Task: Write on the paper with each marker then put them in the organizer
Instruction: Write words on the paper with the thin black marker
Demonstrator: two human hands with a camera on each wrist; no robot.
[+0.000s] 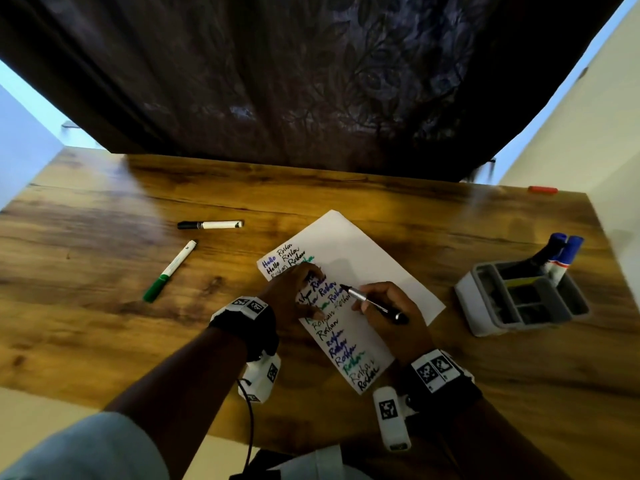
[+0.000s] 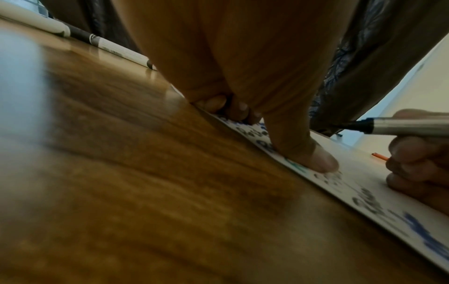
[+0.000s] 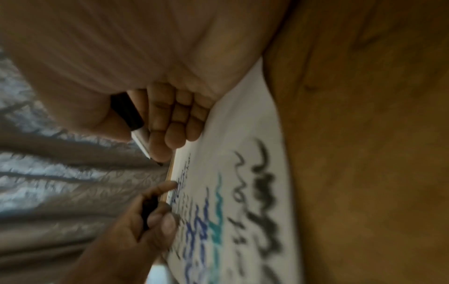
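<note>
Right hand [image 1: 391, 318] grips a silver marker [image 1: 372, 301] over the paper [image 1: 374, 271]; left hand [image 1: 294, 292] presses it with straightened fingers

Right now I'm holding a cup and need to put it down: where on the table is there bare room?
Bare wood lies left of the green marker, along the far edge behind the black marker, and between the paper and the organizer. It is crowded at the paper, where the left hand presses it and the right hand holds a pen.
</note>
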